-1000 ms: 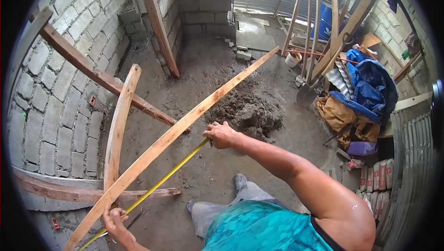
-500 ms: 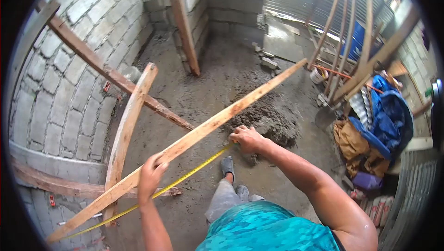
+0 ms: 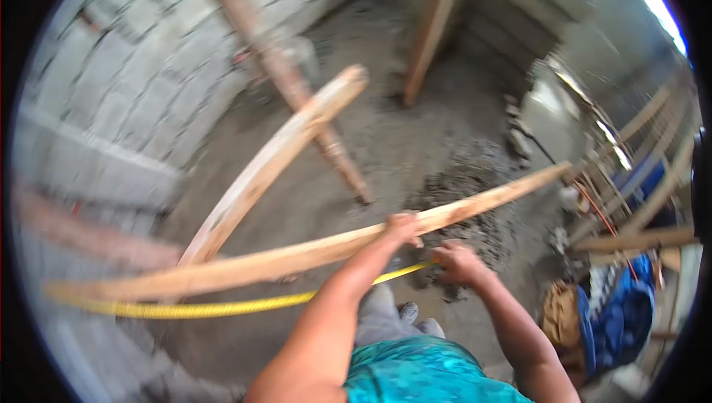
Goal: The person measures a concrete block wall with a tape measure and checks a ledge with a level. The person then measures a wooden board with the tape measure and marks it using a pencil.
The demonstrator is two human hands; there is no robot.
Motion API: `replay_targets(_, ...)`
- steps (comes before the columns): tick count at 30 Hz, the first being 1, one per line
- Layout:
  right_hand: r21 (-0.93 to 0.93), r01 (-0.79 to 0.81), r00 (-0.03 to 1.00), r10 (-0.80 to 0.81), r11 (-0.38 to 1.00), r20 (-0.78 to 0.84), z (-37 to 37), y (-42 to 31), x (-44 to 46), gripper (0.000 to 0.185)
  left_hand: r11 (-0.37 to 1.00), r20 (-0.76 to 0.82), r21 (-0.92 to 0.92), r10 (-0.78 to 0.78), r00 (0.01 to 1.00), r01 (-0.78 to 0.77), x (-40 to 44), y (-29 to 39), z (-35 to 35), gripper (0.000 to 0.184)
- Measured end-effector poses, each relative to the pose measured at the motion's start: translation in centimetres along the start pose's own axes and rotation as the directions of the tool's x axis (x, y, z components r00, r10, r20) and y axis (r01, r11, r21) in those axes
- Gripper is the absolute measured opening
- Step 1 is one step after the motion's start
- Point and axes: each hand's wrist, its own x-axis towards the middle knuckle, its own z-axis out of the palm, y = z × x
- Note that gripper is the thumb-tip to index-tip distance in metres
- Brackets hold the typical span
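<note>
A long pale wooden plank (image 3: 311, 249) runs from the far left to the right of centre. My left hand (image 3: 404, 229) is closed on the plank near its middle. Just right of it, my right hand (image 3: 456, 260) is closed around the end of a yellow tape measure; the case is mostly hidden in its fingers. The extended yellow tape (image 3: 245, 306) bows along the near side of the plank, passes beneath my left forearm and meets the plank's far left end. Motion blur softens the left part.
Another pale plank (image 3: 274, 162) crosses a reddish beam (image 3: 285, 76) at the left. A wet mortar pile (image 3: 475, 228) lies beyond the long plank. At the right are a blue tarp (image 3: 623, 321), a brown sack (image 3: 561, 314) and leaning poles. Block walls (image 3: 133, 91) stand left and behind.
My left hand has moved right along the plank, close to my right hand. The view has turned left, the plank appears more level, and the tape now bows.
</note>
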Motion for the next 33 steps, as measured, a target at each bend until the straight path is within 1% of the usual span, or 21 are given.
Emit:
replay_targets(1,0.003,-0.020,0.999,0.020,1.000,0.037,-0.1,0.1,0.2,0.047,0.992,0.025,-0.106,-0.066,0.998,0.068,1.1,-0.1,0.7,0.077)
replay_targets(2,-0.033,-0.043,0.997,0.045,0.999,0.056,-0.2,0.2,0.3,0.049,0.987,-0.016,-0.137,-0.081,0.997,0.079,2.2,-1.1,3.1,0.083)
replay_targets(3,-0.047,-0.041,0.997,0.044,0.998,0.060,-0.3,0.3,0.8,0.051,0.978,0.042,-0.135,-0.153,0.987,0.157,2.7,-0.9,2.1,0.084)
replay_targets(4,-0.048,-0.071,0.992,0.075,0.996,0.103,-0.9,0.1,1.2,0.051,0.966,0.081,-0.142,-0.206,0.975,0.216,3.1,-0.7,0.9,0.084)
replay_targets(5,-0.024,-0.085,0.989,0.087,0.996,0.116,-1.1,0.1,1.3,0.050,0.949,0.121,-0.144,-0.263,0.957,0.279,3.3,-0.5,0.1,0.084)
replay_targets(7,0.000,-0.130,0.986,0.130,0.991,0.109,-1.6,0.8,1.7,0.048,0.952,0.157,-0.171,-0.229,0.961,0.255,3.4,-0.7,-0.1,0.084)
replay_targets(9,-0.040,-0.119,0.984,0.123,0.992,0.128,-1.5,2.0,1.5,0.042,0.951,0.190,-0.183,-0.214,0.958,0.249,3.1,-0.2,-1.4,0.080)
replay_targets(10,-0.028,-0.157,0.980,0.159,0.987,0.117,-1.4,2.8,1.2,0.042,0.961,0.205,-0.174,-0.179,0.962,0.215,3.2,-0.2,-1.7,0.080)
replay_targets(12,-0.027,-0.162,0.983,0.163,0.986,0.084,-1.9,4.8,0.6,0.037,0.953,0.226,-0.176,-0.203,0.953,0.245,3.0,-0.3,-1.7,0.078)
replay_targets(13,-0.024,-0.167,0.983,0.168,0.986,0.072,-2.3,5.6,0.1,0.034,0.957,0.245,-0.171,-0.188,0.951,0.234,2.7,-0.3,-1.8,0.078)
replay_targets(14,-0.015,-0.190,0.979,0.191,0.982,0.069,-3.4,5.9,-0.3,0.035,0.951,0.243,-0.190,-0.194,0.951,0.242,2.3,-0.4,-2.3,0.078)
replay_targets(16,-0.044,-0.226,0.971,0.229,0.973,0.070,-2.9,8.4,-0.7,0.039,0.945,0.244,-0.208,-0.202,0.948,0.255,1.9,-0.7,-3.1,0.078)
replay_targets(18,-0.034,-0.241,0.966,0.244,0.970,0.091,-3.4,10.0,-1.1,0.044,0.936,0.278,-0.211,-0.218,0.935,0.281,1.1,-1.1,-3.5,0.079)
replay_targets(20,-0.054,-0.280,0.951,0.284,0.959,0.123,-3.9,11.5,-1.4,0.045,0.933,0.312,-0.201,-0.228,0.922,0.298,0.1,-1.8,-3.9,0.080)
replay_targets(24,-0.085,-0.333,0.936,0.341,0.939,0.089,-4.3,15.6,-2.5,0.043,0.928,0.359,-0.161,-0.262,0.896,0.336,-3.2,-4.1,-4.4,0.079)
replay_targets(25,-0.074,-0.352,0.930,0.358,0.933,0.088,-4.6,16.7,-2.9,0.043,0.921,0.358,-0.163,-0.281,0.891,0.355,-4.1,-4.8,-4.4,0.075)
replay_targets(26,-0.057,-0.356,0.932,0.359,0.933,0.050,-4.8,17.6,-3.3,0.041,0.912,0.357,-0.164,-0.302,0.884,0.377,-4.8,-4.9,-4.7,0.070)
replay_targets(27,-0.065,-0.367,0.928,0.370,0.928,0.043,-4.6,19.0,-3.4,0.042,0.911,0.364,-0.152,-0.310,0.878,0.384,-5.1,-4.5,-5.4,0.070)
replay_targets(29,-0.045,-0.390,0.918,0.392,0.920,0.063,-4.6,21.9,-3.4,0.043,0.867,0.407,-0.186,-0.361,0.839,0.463,-5.5,-3.6,-6.8,0.068)
replay_targets(30,-0.076,-0.389,0.918,0.393,0.918,0.052,-4.0,23.7,-3.0,0.043,0.864,0.413,-0.176,-0.369,0.833,0.471,-5.5,-3.3,-6.9,0.068)
replay_targets(33,-0.077,-0.410,0.911,0.413,0.909,0.020,-2.2,28.8,-1.5,0.042,0.867,0.415,-0.120,-0.399,0.818,0.484,-5.1,-2.8,-6.2,0.066)
